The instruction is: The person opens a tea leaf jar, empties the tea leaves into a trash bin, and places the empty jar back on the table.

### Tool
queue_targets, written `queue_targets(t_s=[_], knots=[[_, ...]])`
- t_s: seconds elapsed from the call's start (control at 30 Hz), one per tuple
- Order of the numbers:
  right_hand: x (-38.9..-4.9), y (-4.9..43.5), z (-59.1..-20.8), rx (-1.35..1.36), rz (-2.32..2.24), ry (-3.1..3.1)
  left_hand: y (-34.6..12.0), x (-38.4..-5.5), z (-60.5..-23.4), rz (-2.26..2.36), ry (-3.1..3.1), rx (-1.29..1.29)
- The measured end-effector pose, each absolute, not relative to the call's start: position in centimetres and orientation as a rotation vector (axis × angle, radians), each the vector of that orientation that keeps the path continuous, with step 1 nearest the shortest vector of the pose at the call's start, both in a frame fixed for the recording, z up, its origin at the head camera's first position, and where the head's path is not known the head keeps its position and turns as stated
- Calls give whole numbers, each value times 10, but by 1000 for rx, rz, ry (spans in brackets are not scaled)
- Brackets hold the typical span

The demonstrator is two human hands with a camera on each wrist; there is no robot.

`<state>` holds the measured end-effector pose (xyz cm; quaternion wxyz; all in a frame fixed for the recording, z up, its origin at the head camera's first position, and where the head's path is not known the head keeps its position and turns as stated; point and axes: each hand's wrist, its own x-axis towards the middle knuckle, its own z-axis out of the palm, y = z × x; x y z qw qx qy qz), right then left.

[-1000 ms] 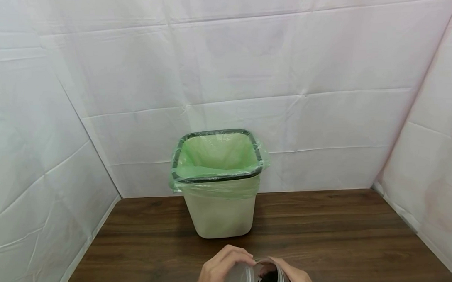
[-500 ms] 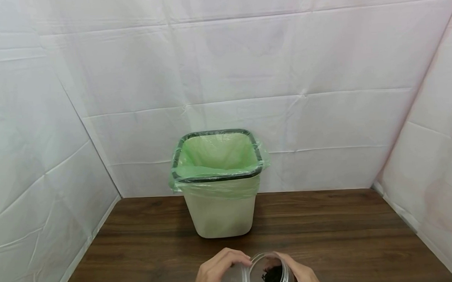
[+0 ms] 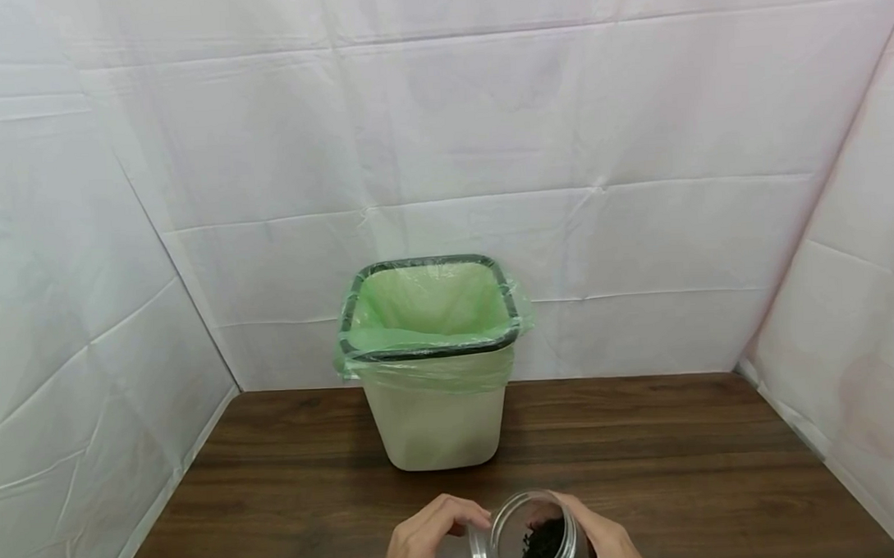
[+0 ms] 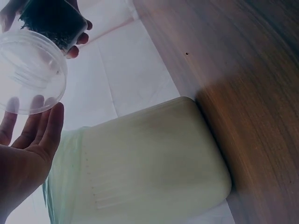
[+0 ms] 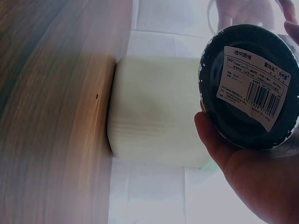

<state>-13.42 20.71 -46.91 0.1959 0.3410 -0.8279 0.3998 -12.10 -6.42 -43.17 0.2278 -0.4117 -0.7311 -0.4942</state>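
Note:
My left hand [image 3: 430,536] holds a clear round lid [image 4: 32,72] at its edge, fingers curled against it in the left wrist view. My right hand [image 3: 606,543] grips a clear jar [image 3: 509,519] round its side. The jar is tilted, and its uncovered mouth leans toward the lid. Dark, crumbly, leaf-like stuff [image 3: 542,545] lies inside it. From the right wrist, the jar's base shows, with a white barcode label [image 5: 256,86] on it. Lid and jar are close together at the bottom of the head view, where both hands are partly cut off.
Beyond the hands, a pale bin [image 3: 439,427] stands on the dark wooden table [image 3: 630,445]. A green bag [image 3: 428,380] lines it and is folded over its dark rim [image 3: 435,352]. White sheeting [image 3: 487,146] hangs behind and on both sides.
The lid has shifted left away from the jar, while the jar has moved slightly up and right. More of the jar's mouth now shows. The bin has stayed put.

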Motion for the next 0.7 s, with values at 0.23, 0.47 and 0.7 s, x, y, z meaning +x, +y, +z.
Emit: queue_targets(t_s=[0.23,0.47,0.7], knots=[[-133,207,-457,980,1129,-2257,-64,-122,-435,-1423,-2041,-1134],[-133,209,-452,1039,1242,-2247,-65,-125,-444,-1484,-2082,-1106],[-133,211,-450,1040,1255,-2230,-66,-125,-446,-1494,-2138,-1087]])
